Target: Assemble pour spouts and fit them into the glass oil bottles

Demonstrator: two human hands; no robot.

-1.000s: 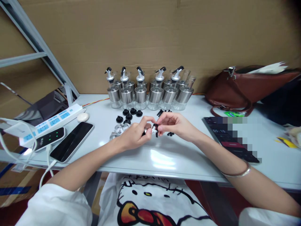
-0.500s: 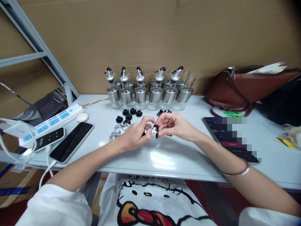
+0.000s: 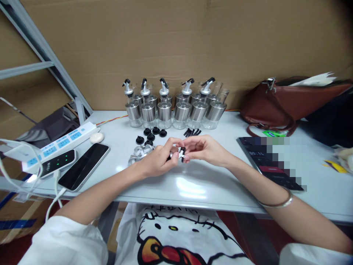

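Note:
My left hand (image 3: 160,159) is closed around a silver pourer spout (image 3: 181,156), its tip pointing right above the table. Against that tip my right hand (image 3: 206,150) pinches a small black flap (image 3: 183,150); whether the two parts are joined I cannot tell. Beside my left wrist lie several silver pourer heads (image 3: 135,159), partly hidden by the hand. Black ribbed stoppers (image 3: 150,137) are grouped behind them. Several more small black flaps (image 3: 192,132) lie just beyond my right fingers.
Glass bottles with steel bands (image 3: 164,110) stand in rows at the back; several front ones carry pourers. A power strip (image 3: 63,143), a phone (image 3: 85,165) and a white round case (image 3: 97,137) are at left. At right are a tablet (image 3: 259,158) and brown handbag (image 3: 292,105).
My right hand has shifted slightly, its fingers lower around the black flap. More of the loose flaps behind it shows. My left hand stays almost still.

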